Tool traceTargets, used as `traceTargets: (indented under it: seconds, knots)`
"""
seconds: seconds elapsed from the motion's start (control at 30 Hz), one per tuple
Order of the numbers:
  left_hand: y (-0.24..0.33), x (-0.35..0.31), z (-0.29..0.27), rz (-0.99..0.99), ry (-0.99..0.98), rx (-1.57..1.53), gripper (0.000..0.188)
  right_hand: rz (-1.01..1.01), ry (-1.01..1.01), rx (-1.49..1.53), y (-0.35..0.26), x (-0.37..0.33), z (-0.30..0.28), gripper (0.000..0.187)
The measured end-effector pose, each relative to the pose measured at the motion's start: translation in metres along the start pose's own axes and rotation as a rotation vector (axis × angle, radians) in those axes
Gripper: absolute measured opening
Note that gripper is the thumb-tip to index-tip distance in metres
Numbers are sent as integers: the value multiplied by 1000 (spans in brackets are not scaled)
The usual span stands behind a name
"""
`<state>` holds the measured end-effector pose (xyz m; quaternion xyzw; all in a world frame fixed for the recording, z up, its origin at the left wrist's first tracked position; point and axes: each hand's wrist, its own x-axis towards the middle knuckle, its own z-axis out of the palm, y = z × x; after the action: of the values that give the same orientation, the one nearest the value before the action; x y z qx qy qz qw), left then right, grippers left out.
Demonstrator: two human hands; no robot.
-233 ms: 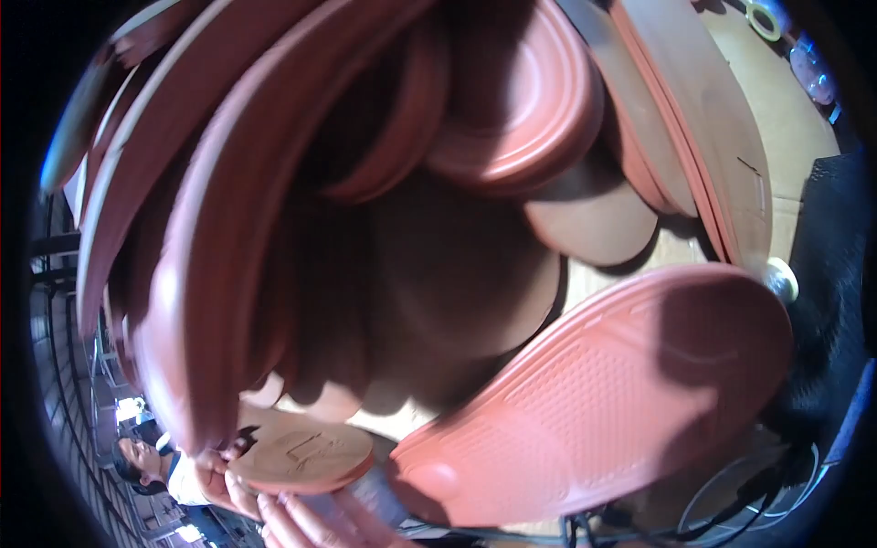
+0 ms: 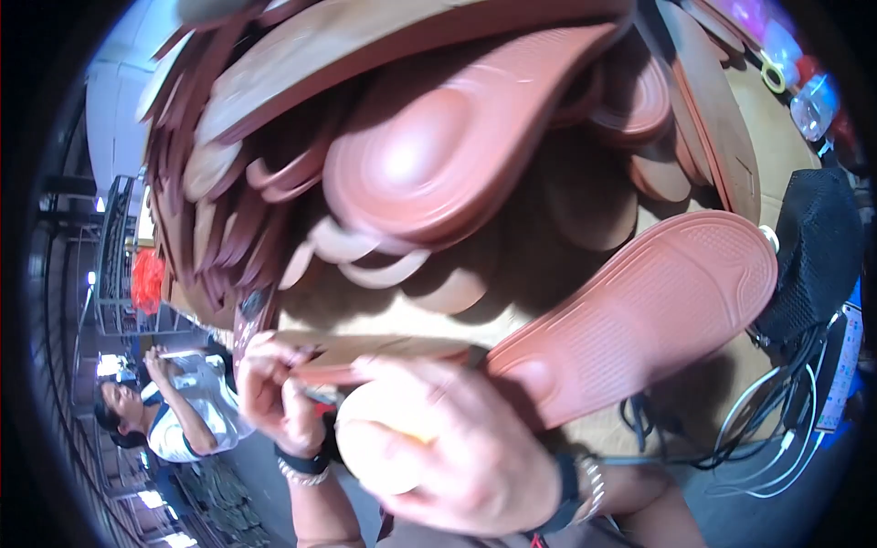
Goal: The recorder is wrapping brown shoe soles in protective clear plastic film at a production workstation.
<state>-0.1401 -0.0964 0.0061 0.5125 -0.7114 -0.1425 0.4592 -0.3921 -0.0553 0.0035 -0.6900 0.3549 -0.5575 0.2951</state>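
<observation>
At seven o'clock, a shoe sole meets the left hand, fingers narrow, grip unclear; the right hand, six o'clock, holds a pale round thing. Nine o'clock: metal rack, red bundle.

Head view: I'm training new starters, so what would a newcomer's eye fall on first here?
Probably the heap of reddish-brown shoe soles across the upper left and middle, with one shiny sole glinting in it. Next, the large pinkish sole lying textured face up, right of centre. Then, lower centre, the right hand, blurred by glare, beside the left hand.
</observation>
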Motion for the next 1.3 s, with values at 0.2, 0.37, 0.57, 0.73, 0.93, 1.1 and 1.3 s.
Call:
traceTargets:
  seconds: [0.2, 0.37, 0.57, 0.73, 0.93, 1.1, 1.3]
  knots:
    - [4, 10, 11, 180, -127, 28, 10, 127, -28, 8, -12, -1, -20, 54]
    - [13, 12, 8, 262, -153, 16, 11, 176, -8, -145, -35, 0, -13, 61]
    - [4, 12, 9, 313, -168, -49, 15, 252, -1, -292, -39, 3, -7, 52]
    - [6, 16, 8, 280, -225, -116, 13, 128, -70, -461, -46, 9, -12, 56]
    - [1, 16, 6, 275, -221, -113, 14, 14, -288, -614, -54, 23, -20, 51]
    - [5, 18, 6, 273, -227, -147, 14, 27, -274, -694, -58, 25, -16, 47]
    - [1, 20, 5, 306, -223, -140, 19, 43, -248, -705, -59, 25, -12, 45]
